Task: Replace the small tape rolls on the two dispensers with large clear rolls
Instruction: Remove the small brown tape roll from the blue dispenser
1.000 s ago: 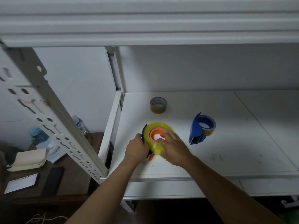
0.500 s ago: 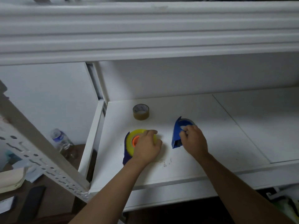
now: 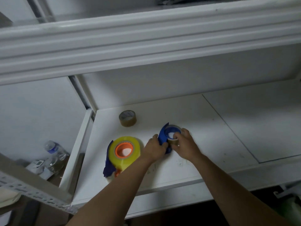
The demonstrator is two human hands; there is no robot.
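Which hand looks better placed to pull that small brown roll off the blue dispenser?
Probably the right hand: its fingers already curl around the small brown roll, while the left hand grips the blue dispenser body, steadying it.

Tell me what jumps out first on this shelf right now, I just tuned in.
The large yellowish clear tape roll on an orange hub draws the eye, sitting on a dark blue dispenser at the front left of the white shelf. Just right of it, the left hand and the right hand grip the second blue dispenser, which carries a small brown tape roll. A loose small brown roll lies behind them.
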